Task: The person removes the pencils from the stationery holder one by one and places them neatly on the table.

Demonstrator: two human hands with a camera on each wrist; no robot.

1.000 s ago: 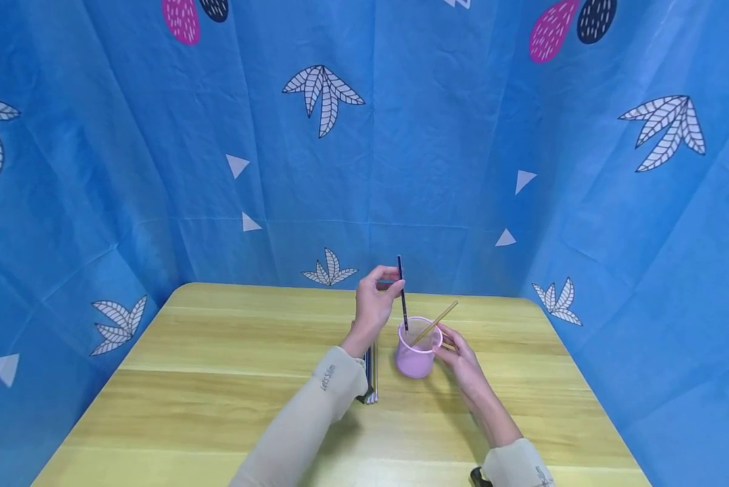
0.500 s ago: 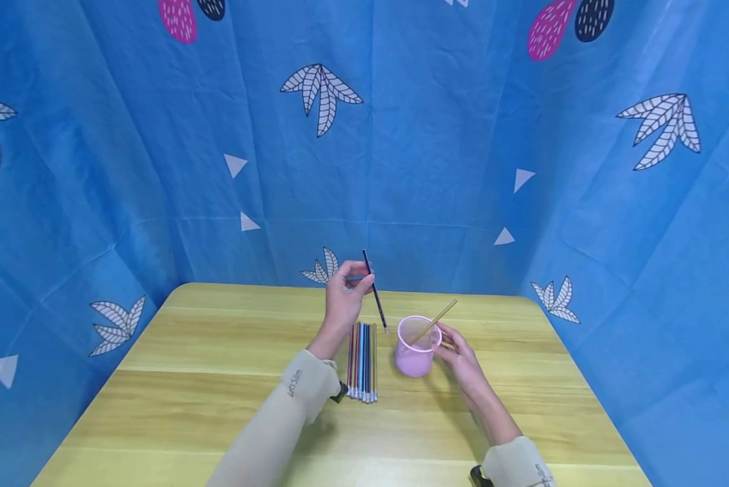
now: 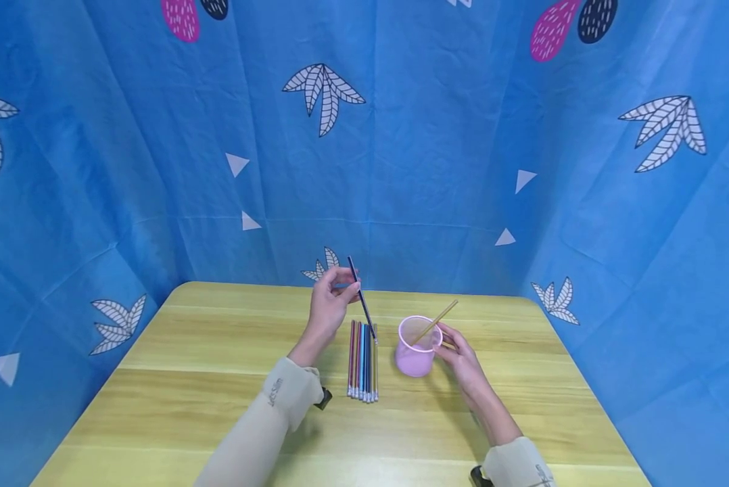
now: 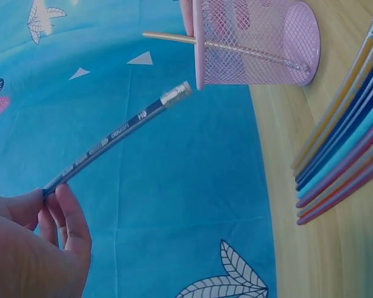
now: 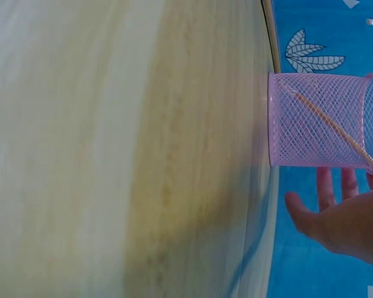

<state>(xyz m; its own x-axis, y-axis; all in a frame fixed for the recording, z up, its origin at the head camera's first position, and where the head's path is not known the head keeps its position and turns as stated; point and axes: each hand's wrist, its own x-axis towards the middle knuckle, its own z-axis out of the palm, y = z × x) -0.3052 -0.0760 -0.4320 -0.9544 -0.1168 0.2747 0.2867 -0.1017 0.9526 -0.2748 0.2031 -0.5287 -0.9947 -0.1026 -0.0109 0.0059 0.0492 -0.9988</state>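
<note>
My left hand (image 3: 331,304) pinches a dark blue pencil (image 4: 115,138) near its far end, thumb against fingers. The pencil slants, its silver eraser end lowest, in front of the row of pencils (image 3: 361,362) in the head view. My right hand (image 3: 462,362) holds a pink mesh pencil cup (image 3: 414,362) at its right side, thumb on the near side and fingers behind. The cup stands upright on the table. One gold pencil (image 3: 442,312) leans in it toward the right, as the right wrist view also shows through the mesh (image 5: 323,118).
The row of several coloured pencils lies on the wooden table (image 3: 218,392), left of the cup, with eraser ends toward me. Behind the table and along both sides hangs a blue patterned cloth (image 3: 401,169).
My left hand has moved left with the dark blue pencil, from over the cup's opening to above the row of pencils. The right hand and cup stay in place.
</note>
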